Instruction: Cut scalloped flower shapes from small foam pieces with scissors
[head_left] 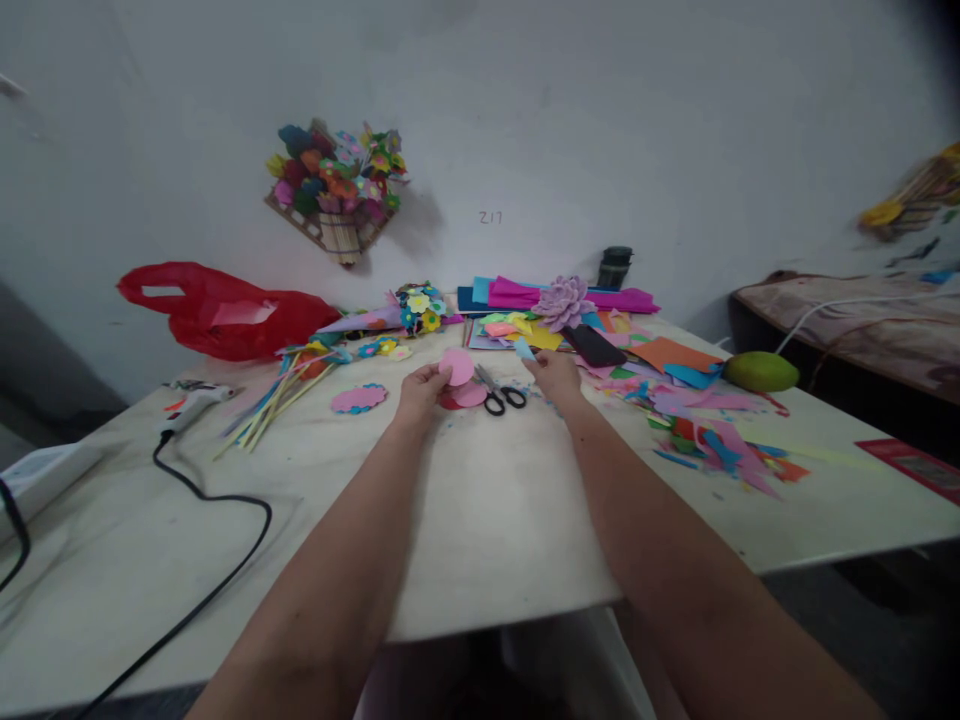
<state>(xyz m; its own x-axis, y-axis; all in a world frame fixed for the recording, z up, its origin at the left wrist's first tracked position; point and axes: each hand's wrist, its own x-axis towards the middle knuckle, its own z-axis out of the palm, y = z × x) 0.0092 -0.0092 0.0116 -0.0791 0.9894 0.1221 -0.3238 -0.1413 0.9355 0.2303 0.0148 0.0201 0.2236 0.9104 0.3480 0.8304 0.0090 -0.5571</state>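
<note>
My left hand pinches a pink paper circle by its left edge, tilted up off the table. Under and beside it lie another pink circle and a red piece, partly covered. In my right hand is a small light blue piece of paper, held between thumb and fingers. Between the two hands rest black-handled scissors, blades pointing away and slightly apart, with tiny blue scraps nearby. A pink disc with a blue scalloped edge lies left of my left hand.
At left are a glue gun with a black cord, yellow sticks and a red plastic bag. Toward the back lie coloured sheets, a purple flower and a black phone-like object. Paper scraps and a green fruit are at right.
</note>
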